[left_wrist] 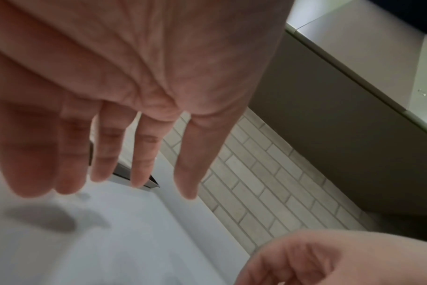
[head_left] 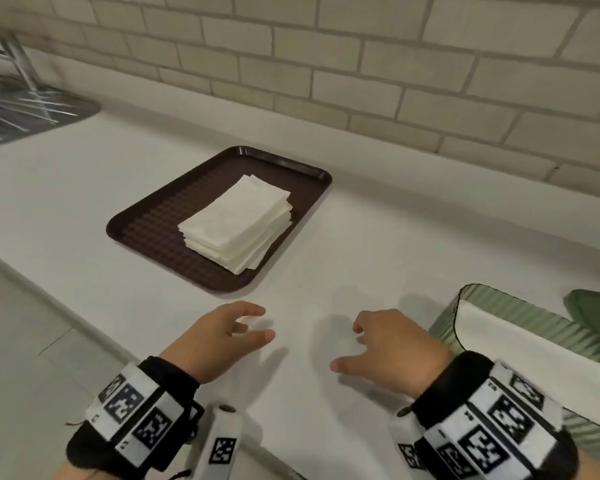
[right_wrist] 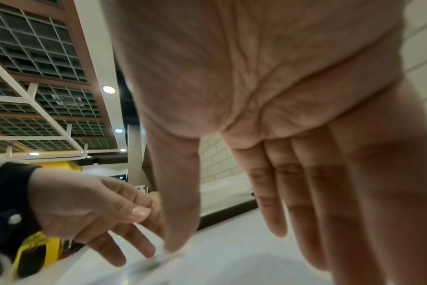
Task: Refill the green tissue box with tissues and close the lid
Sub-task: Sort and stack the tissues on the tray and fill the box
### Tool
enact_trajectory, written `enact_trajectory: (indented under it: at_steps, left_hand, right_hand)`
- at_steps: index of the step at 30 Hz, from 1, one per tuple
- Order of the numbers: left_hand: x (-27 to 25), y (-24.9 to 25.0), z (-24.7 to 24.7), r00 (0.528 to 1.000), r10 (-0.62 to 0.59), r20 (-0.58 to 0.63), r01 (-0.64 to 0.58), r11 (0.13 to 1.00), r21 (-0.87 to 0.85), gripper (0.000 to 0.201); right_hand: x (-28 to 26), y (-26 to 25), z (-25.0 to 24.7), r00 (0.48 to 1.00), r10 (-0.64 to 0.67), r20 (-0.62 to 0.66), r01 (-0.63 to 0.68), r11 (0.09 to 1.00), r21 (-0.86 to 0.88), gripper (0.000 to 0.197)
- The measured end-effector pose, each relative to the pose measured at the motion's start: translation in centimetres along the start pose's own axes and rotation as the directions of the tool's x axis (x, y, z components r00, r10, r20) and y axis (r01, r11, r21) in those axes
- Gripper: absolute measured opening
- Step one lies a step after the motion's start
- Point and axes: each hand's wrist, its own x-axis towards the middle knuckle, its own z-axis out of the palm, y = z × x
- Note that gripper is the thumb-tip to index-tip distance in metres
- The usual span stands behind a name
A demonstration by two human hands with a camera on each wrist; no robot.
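Note:
A stack of white tissues [head_left: 238, 221] lies on a dark brown tray [head_left: 146, 230] in the middle of the white counter. The green ribbed tissue box [head_left: 492, 308] stands open at the right, white inside, and its green lid [head_left: 594, 315] lies beyond it at the frame edge. My left hand [head_left: 222, 336] hovers over the counter just in front of the tray, fingers relaxed and holding nothing. My right hand [head_left: 388, 348] hovers beside the box's left wall, fingers spread and empty. The wrist views show both palms [left_wrist: 134, 77] [right_wrist: 256, 77] with straight fingers above the counter.
A metal sink [head_left: 21, 109] with a faucet sits at the far left. A tiled wall [head_left: 395, 64] runs behind the counter. The counter's front edge [head_left: 49, 306] slants down the left side. Bare white counter [head_left: 309, 393] lies between my hands.

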Motion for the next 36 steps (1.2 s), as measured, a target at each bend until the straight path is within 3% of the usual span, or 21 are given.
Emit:
enact_trajectory:
  at_steps: [3,8,11,15,23,26,30,32,34,36]
  left_hand:
    - [0.2,-0.5,-0.2,0.999,-0.023,0.025,0.023,0.999,-0.024,0.040]
    - [0.9,-1.3,-0.7,0.997,-0.033,0.067,0.041,0.993,-0.115,0.041]
    - [1.3,-1.6,-0.8,0.996,-0.003,0.092,0.018,0.987,-0.160,0.041]
    - [1.8,-1.1,-0.3,0.992,0.033,0.119,-0.011,0.983,-0.183,0.046]
    - [3.3,0.6,0.6,0.979,0.098,0.179,-0.105,0.994,0.028,0.080]
    - [3.8,1.1,0.4,0.980,0.071,0.183,-0.080,0.996,0.040,0.079]
    - [3.9,1.1,-0.1,0.962,0.197,0.187,-0.176,0.977,-0.121,0.029]
    - [3.6,1.4,-0.1,0.957,0.242,0.163,-0.193,0.944,-0.268,0.020]
    - [3.4,1.9,-0.1,0.951,0.274,0.146,-0.189,0.884,-0.427,0.018]
    - [3.3,2.7,0.2,0.946,0.296,0.132,-0.168,0.796,-0.582,0.018]
  right_hand:
    - [0.9,-1.2,0.6,0.991,0.063,0.116,-0.051,0.993,-0.107,0.072]
    - [2.2,-2.1,1.6,0.974,0.181,0.137,-0.155,0.971,-0.181,0.092]
    - [2.4,-2.4,1.4,0.963,0.218,0.155,-0.191,0.966,-0.173,0.085]
    - [2.4,-2.0,1.6,0.963,0.204,0.173,-0.173,0.968,-0.180,0.055]
    - [1.4,-1.1,2.8,0.995,0.035,0.091,-0.048,0.989,0.141,0.052]
    - [0.7,-0.6,3.2,0.999,-0.037,0.027,0.030,0.970,0.242,0.047]
    - [-0.7,0.7,3.2,0.997,-0.039,-0.068,0.071,0.815,0.575,0.056]
    - [-1.5,1.6,2.8,0.996,-0.008,-0.093,0.074,0.683,0.727,0.060]
    - [-2.3,2.7,2.3,0.993,0.018,-0.112,0.088,0.505,0.858,0.063]
    - [-2.9,3.9,1.9,0.988,0.035,-0.150,0.136,0.267,0.954,0.070]
